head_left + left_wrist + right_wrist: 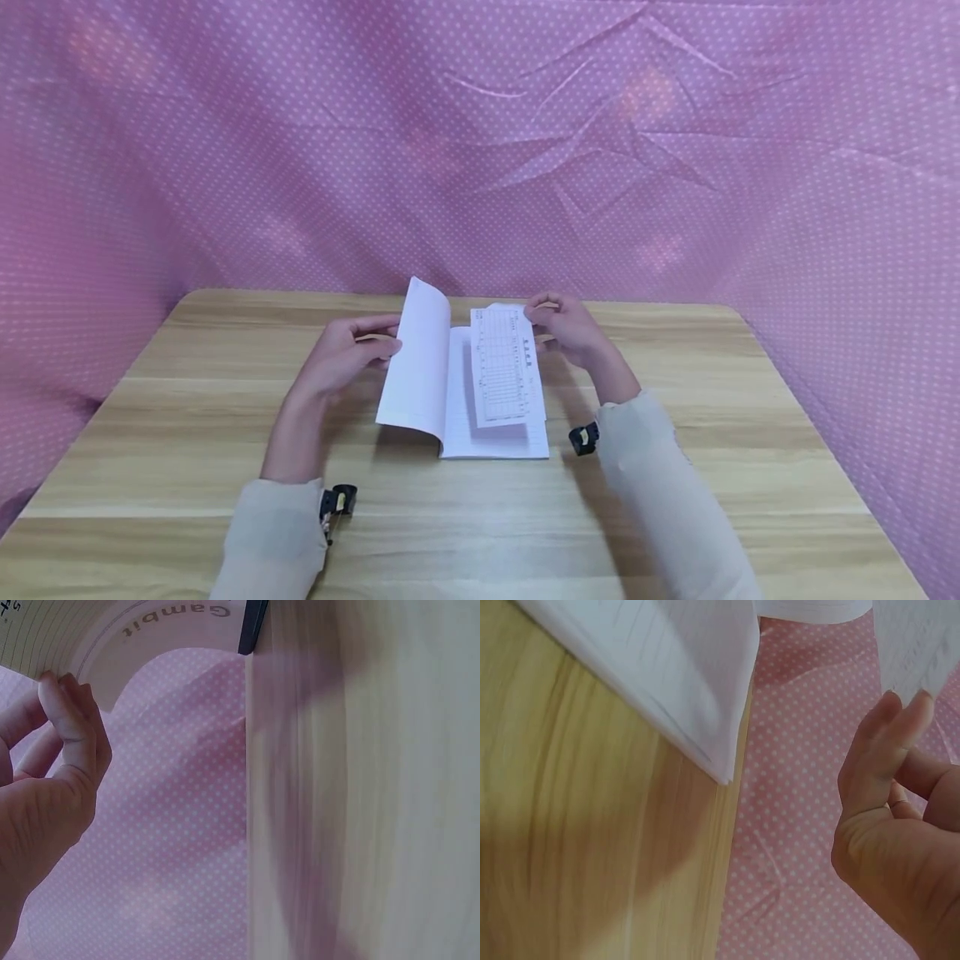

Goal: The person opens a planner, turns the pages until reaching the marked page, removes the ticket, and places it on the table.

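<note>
A notebook (459,440) with lined pages lies open in the middle of the table. My left hand (347,354) pinches the outer edge of its raised cover and leaves, which bend up to the left; the left wrist view shows the word "Gambit" on the cover (176,622). My right hand (573,329) pinches the upper right edge of a printed paper slip (504,367) with a table of lines on it. The slip hangs tilted just above the right-hand page. In the right wrist view the fingertips (922,701) grip the slip's corner.
The wooden table (165,442) carries the notebook. A pink dotted cloth (480,167) hangs behind the far edge and along both sides. Small black cameras sit on the left cuff (341,500) and the right cuff (583,438).
</note>
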The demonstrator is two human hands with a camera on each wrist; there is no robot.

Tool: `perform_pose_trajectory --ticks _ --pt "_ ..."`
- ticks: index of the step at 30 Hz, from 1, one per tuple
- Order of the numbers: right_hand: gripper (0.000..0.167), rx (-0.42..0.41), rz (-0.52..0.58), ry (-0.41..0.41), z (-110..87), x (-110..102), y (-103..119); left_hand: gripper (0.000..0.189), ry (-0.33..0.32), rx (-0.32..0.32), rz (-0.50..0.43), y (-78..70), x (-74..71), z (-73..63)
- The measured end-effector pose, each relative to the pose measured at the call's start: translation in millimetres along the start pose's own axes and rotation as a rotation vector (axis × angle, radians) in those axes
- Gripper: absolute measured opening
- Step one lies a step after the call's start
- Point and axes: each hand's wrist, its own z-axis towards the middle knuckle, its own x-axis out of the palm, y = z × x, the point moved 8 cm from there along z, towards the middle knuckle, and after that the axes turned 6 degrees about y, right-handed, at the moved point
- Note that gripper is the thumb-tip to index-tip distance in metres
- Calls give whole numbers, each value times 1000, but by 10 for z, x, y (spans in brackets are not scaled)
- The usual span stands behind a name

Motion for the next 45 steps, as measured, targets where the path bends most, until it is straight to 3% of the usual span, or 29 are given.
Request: perform_pose_trajectory --ticks 26,35,45 --pt "16 -10 -59 -37 -263 -395 154 45 43 3 -33 41 313 171" --pt "18 -1 -99 -60 -336 -563 146 44 29 -3 -45 40 426 219" --pt "18 28 -109 -60 -389 -727 96 44 51 -8 -35 34 657 309"
